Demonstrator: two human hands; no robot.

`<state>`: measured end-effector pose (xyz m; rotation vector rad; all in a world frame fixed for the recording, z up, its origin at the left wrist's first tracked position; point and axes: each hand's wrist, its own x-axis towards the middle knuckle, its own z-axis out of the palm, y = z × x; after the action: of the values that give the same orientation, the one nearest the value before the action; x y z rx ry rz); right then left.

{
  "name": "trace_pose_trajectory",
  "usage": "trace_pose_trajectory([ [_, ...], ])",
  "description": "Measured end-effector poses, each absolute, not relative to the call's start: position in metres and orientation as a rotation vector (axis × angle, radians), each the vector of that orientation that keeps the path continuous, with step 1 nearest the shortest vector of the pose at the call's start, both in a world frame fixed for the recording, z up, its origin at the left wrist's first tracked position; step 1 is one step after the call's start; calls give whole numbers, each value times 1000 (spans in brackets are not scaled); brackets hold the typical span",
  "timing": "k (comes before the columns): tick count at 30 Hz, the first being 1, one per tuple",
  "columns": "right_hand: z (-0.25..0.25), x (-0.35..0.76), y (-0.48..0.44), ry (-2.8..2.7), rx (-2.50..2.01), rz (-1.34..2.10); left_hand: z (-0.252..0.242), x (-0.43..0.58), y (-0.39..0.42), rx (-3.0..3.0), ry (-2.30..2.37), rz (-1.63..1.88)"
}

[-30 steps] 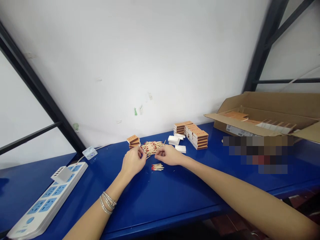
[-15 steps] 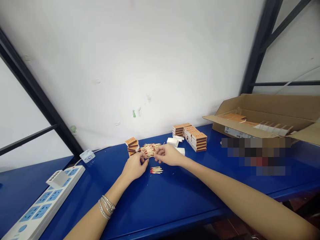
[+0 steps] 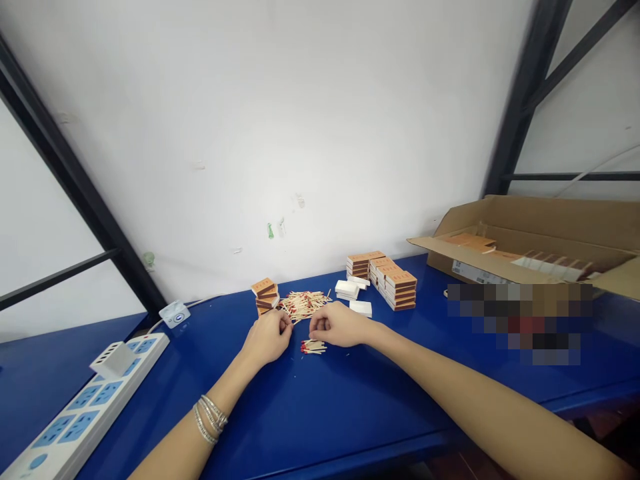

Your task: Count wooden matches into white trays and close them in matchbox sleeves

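Observation:
A loose heap of red-tipped matches (image 3: pixel 306 304) lies on the blue table. In front of it is a small bundle of matches (image 3: pixel 315 347), roughly lined up with red heads to the left. My right hand (image 3: pixel 336 324) is pinched just above this bundle, its fingertips at or touching the upper edge; whatever it grips is too small to make out. My left hand (image 3: pixel 270 335) is closed at the heap's near left edge, thumb against fingers, and its contents are hidden. Behind the left hand stands a short stack of orange matchboxes (image 3: pixel 264 288).
White matchbox trays (image 3: pixel 347 289) lie right of the heap, beside stacked orange matchboxes (image 3: pixel 400 283). An open cardboard carton (image 3: pixel 540 223) stands at the right, with a pixelated patch in front. A power strip (image 3: pixel 95 407) runs along the left. The wall is behind.
My right hand has moved from the heap's edge down towards the small bundle. My left hand's fingers have drawn closer together, back from the heap. The view has shifted slightly.

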<state>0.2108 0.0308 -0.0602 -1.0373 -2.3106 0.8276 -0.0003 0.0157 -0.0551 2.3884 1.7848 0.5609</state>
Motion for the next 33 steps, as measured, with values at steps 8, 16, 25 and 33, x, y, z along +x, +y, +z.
trace_pose_trajectory([
  [8,-61,210,34,-2211,-1060,738,-54,4,11,2412,1456,707],
  [16,-62,208,35,-2176,-1044,720,-52,9,6,2370,1340,732],
  [25,-62,213,38,-2263,-1089,751,-54,-2,18,2348,1639,682],
  [33,-59,217,37,-2377,-1124,867,-52,0,18,2211,1901,548],
])
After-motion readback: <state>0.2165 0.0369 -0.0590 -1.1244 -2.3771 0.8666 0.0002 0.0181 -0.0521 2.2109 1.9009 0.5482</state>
